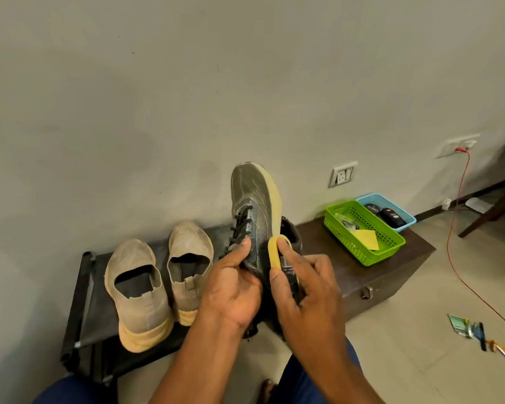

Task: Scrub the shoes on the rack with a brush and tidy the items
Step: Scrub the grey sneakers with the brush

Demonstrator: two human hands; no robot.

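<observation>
Grey wall (158, 97) fills the background, with pale floor (420, 301) open to my right. Against the wall sits the low black shoe rack (82, 301), its front edge near my knees, beside a dark wooden box (347, 258) bearing a green basket (391, 243) and a blue basket (405, 217). Two beige slip-ons (137, 298) rest on the rack. My left hand (231, 290) grips the grey sneaker (251, 199), toe raised. My right hand (306, 290) grips a yellow brush (274, 255), seemingly touching the sole's edge.
</observation>
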